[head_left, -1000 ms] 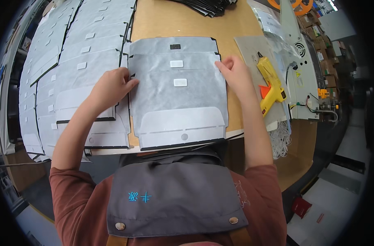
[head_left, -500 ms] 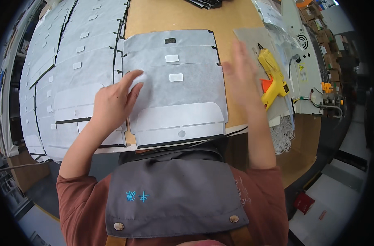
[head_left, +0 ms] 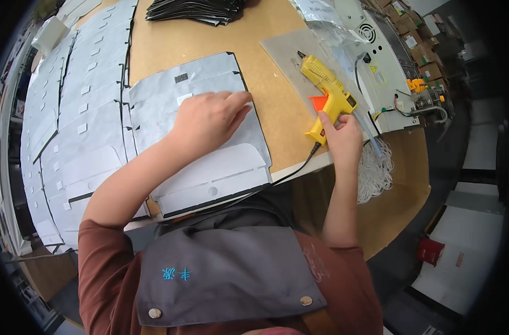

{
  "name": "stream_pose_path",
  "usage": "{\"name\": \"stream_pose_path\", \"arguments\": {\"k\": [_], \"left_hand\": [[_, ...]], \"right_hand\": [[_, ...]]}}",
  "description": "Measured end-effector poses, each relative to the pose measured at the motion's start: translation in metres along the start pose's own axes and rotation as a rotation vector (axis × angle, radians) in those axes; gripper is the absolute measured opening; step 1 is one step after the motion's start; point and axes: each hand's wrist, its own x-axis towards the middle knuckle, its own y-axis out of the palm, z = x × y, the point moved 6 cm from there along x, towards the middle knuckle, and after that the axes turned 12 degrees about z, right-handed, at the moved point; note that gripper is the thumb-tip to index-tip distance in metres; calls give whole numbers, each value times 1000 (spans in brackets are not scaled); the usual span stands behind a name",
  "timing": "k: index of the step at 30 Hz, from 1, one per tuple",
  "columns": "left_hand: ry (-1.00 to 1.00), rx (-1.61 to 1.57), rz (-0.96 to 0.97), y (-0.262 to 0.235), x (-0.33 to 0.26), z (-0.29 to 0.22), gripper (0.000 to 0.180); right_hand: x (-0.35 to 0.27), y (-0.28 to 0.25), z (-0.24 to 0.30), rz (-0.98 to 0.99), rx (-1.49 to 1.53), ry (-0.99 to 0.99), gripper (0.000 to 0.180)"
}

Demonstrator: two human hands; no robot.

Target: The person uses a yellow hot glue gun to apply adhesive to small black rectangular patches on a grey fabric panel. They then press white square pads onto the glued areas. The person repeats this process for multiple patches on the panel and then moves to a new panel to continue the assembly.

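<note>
A yellow hot glue gun with an orange trigger lies on the right of the table, nozzle pointing away. My right hand is closed around its handle, thumb on the near side. In front of me lies a flat pale-grey fabric panel with black edges, small patches and a white near flap. My left hand is over the panel's middle, its fingers curled together and covering part of the patches. Whatever may be between those fingers is hidden.
More overlapping pale panels cover the table's left side. A stack of black pieces sits at the far edge. To the right stand a light-coloured machine and a cardboard box holding white cords. The gun's black cable crosses the table's front edge.
My right hand has come down from above the table and taken hold of the glue gun's handle. The left hand has moved right across the panel, its fingers curling. The view has shifted.
</note>
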Motion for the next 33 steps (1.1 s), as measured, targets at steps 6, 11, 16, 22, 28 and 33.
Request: {"name": "stream_pose_path", "arguments": {"k": [6, 11, 16, 22, 28, 33], "left_hand": [[-186, 268, -205, -5, 57, 83, 16], [-214, 269, -93, 48, 34, 111, 16], [-183, 221, -138, 26, 36, 91, 16], [51, 232, -89, 41, 6, 41, 19], [122, -7, -141, 1, 4, -2, 10], [-51, -584, 221, 24, -43, -32, 21]], "right_hand": [[2, -1, 11, 84, -48, 108, 71], [5, 3, 13, 98, -24, 82, 71], [7, 6, 6, 92, -13, 83, 70], [20, 5, -2, 140, 115, 36, 66], [33, 26, -28, 120, 638, 2, 55], [8, 26, 4, 174, 1232, -79, 37]]}}
